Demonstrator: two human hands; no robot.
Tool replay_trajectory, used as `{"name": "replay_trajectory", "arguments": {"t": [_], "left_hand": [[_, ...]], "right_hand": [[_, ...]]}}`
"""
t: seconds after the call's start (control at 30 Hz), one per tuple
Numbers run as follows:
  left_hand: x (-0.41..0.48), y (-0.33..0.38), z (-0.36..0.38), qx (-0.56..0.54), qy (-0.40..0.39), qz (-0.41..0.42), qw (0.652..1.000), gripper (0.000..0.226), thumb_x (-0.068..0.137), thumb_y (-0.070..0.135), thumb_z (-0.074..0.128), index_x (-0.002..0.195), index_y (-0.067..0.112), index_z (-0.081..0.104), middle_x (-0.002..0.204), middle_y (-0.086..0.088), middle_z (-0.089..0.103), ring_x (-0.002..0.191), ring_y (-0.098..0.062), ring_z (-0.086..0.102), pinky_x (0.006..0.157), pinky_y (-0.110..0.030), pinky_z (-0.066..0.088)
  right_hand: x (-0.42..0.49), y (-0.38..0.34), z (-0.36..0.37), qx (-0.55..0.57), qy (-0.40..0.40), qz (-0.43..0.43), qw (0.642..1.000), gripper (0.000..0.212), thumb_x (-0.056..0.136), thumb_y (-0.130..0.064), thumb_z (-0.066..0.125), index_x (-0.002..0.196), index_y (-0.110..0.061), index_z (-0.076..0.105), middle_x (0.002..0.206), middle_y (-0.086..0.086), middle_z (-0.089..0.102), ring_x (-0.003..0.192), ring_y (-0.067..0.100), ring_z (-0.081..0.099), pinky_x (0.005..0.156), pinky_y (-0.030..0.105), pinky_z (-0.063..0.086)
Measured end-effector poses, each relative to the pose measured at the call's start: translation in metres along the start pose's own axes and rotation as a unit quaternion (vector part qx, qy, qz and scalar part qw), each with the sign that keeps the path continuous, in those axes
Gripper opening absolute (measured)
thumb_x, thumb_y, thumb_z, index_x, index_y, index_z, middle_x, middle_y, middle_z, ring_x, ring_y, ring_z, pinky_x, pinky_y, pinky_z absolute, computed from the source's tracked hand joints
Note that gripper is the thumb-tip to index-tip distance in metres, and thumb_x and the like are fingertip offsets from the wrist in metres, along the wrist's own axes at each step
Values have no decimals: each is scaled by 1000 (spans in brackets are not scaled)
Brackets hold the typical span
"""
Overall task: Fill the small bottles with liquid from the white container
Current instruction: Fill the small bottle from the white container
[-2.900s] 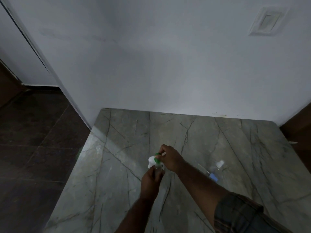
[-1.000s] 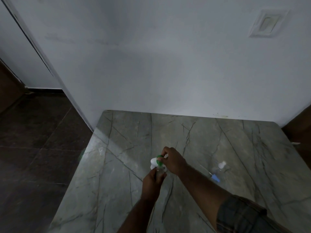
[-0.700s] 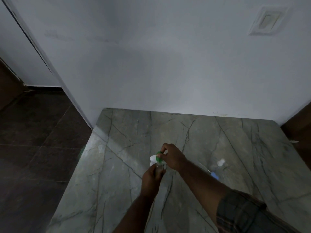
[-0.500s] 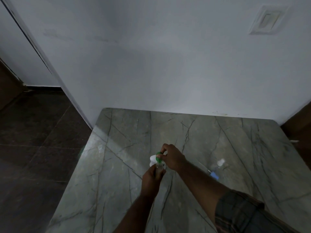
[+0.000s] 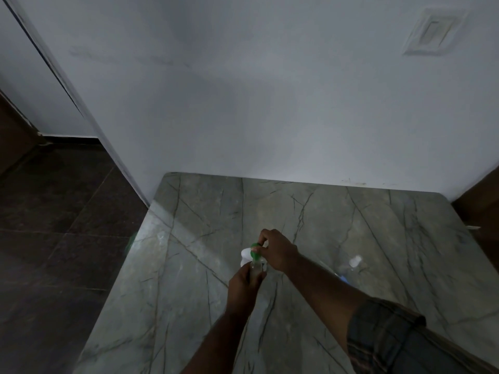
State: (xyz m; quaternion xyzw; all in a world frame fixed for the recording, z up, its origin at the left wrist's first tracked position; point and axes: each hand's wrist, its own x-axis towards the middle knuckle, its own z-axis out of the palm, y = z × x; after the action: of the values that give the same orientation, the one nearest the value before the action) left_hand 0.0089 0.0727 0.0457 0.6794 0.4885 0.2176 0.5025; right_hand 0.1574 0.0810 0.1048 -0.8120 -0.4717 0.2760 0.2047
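My left hand [image 5: 244,286] grips a small clear bottle [image 5: 255,269] upright above the marble tabletop [image 5: 202,279]. My right hand [image 5: 276,252] pinches a green-capped piece [image 5: 254,252] at the bottle's mouth. A white container [image 5: 246,257] sits just behind and left of the bottle, mostly hidden by the hands. A second small clear bottle with a white cap [image 5: 352,264] lies on the table to the right, apart from both hands.
A bluish item [image 5: 342,278] lies by the lying bottle. A white wall [image 5: 270,103] backs the table. Dark tiled floor [image 5: 54,238] drops off beyond the table's left edge. A dark wooden surface [image 5: 483,206] borders the right side.
Both hands have stayed at the bottle and green piece; only slight shifts of the view and small finger movement show.
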Motion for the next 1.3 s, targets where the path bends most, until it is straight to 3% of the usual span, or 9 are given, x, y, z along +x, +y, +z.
{"name": "replay_trajectory", "arguments": {"t": [0.1, 0.3, 0.43, 0.6, 0.73, 0.87, 1.0, 1.13, 1.3], "left_hand": [[1, 5, -2, -2, -4, 2, 1000, 16, 96, 27, 66, 112, 25, 67, 95, 6, 73, 82, -3, 67, 65, -9, 48], [1, 5, 0, -11, 0, -8, 1000, 8, 95, 23, 67, 102, 26, 67, 85, 9, 71, 73, 7, 65, 61, -5, 48], [3, 4, 3, -10, -2, -14, 1000, 11, 95, 23, 68, 106, 21, 68, 85, 9, 71, 74, 10, 64, 61, -5, 47], [6, 9, 0, -12, 3, -10, 1000, 17, 95, 28, 67, 111, 25, 67, 94, 8, 73, 83, -3, 67, 67, -11, 48], [5, 6, 2, -4, -3, -14, 1000, 13, 95, 27, 67, 107, 22, 69, 89, 7, 73, 79, -4, 68, 61, -8, 49], [7, 2, 3, 9, 4, -15, 1000, 19, 95, 26, 67, 112, 18, 70, 94, 6, 73, 82, -2, 67, 65, -9, 48], [10, 5, 1, 7, -2, -10, 1000, 24, 95, 29, 67, 115, 17, 69, 99, 4, 74, 88, -7, 69, 78, -26, 59], [10, 7, -1, 14, -3, -1, 1000, 21, 95, 30, 67, 114, 22, 68, 94, 10, 71, 82, 1, 65, 64, -7, 48], [7, 2, 2, 0, -5, -9, 1000, 16, 95, 27, 67, 109, 19, 71, 90, 8, 73, 80, -2, 67, 62, -7, 49]], "right_hand": [[2, -3, -6, -3, -6, -8, 1000, 23, 84, -49, 64, 78, -35, 48, 94, -11, 48, 88, 11, 53, 92, 47, 46], [3, 0, -5, -11, -11, -11, 1000, 25, 83, -50, 65, 79, -32, 48, 93, -11, 48, 85, 11, 52, 86, 40, 42], [5, 1, -5, -5, -11, -18, 1000, 24, 83, -48, 66, 81, -31, 50, 94, -8, 49, 84, 11, 52, 77, 30, 41], [8, -3, -15, -14, 0, -27, 1000, 27, 82, -47, 69, 87, -23, 58, 97, -6, 51, 84, 9, 50, 78, 30, 29], [6, -2, -12, -19, -20, -20, 999, 24, 84, -48, 66, 83, -28, 53, 96, -7, 49, 87, 13, 53, 87, 38, 41], [6, -3, -11, -25, -29, -10, 999, 24, 84, -50, 65, 81, -32, 49, 97, -7, 49, 90, 16, 56, 92, 44, 42], [8, -6, -18, -22, -26, -15, 999, 25, 82, -51, 66, 81, -32, 51, 101, -6, 52, 91, 15, 58, 92, 43, 42], [7, -8, -21, -30, -18, -18, 999, 25, 82, -51, 67, 86, -28, 56, 105, -6, 54, 94, 15, 56, 90, 40, 37], [2, -7, -16, -17, -29, -14, 999, 23, 84, -45, 67, 82, -29, 51, 101, -4, 53, 93, 17, 57, 96, 48, 42]]}}
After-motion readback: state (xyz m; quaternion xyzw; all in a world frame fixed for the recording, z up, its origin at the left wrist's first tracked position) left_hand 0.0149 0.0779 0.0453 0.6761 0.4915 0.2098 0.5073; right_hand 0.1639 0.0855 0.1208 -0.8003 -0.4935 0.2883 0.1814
